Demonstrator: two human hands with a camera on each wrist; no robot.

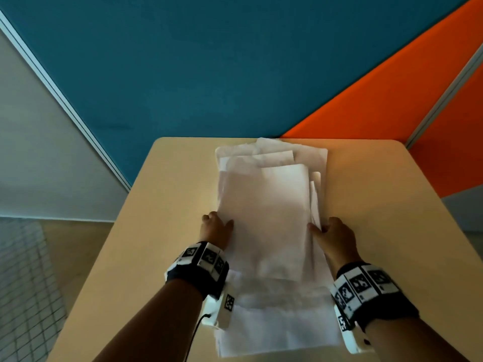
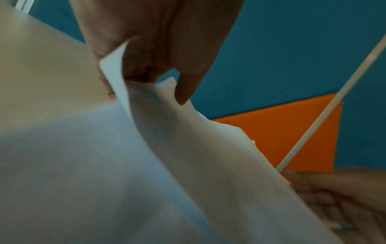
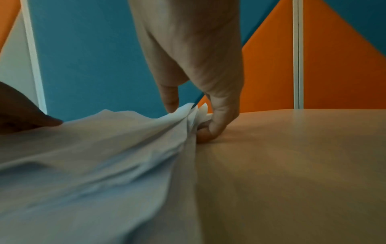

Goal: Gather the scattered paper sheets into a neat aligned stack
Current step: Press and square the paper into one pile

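Several white paper sheets point(image 1: 266, 218) lie in a loose, uneven pile down the middle of the beige table point(image 1: 379, 205), their far and near ends staggered. My left hand point(image 1: 215, 228) grips the pile's left edge, thumb on top and fingers curled under the lifted edge point(image 2: 117, 69). My right hand point(image 1: 332, 233) pinches the right edge, where several sheet edges point(image 3: 194, 115) bunch up between thumb and curled fingers. The sheets point(image 2: 104, 165) bow upward between both hands.
The table stands in a corner of blue point(image 1: 183, 61) and orange point(image 1: 379, 100) partition panels. Bare tabletop lies left point(image 1: 156, 205) and right of the pile. Floor shows beyond the table's left edge.
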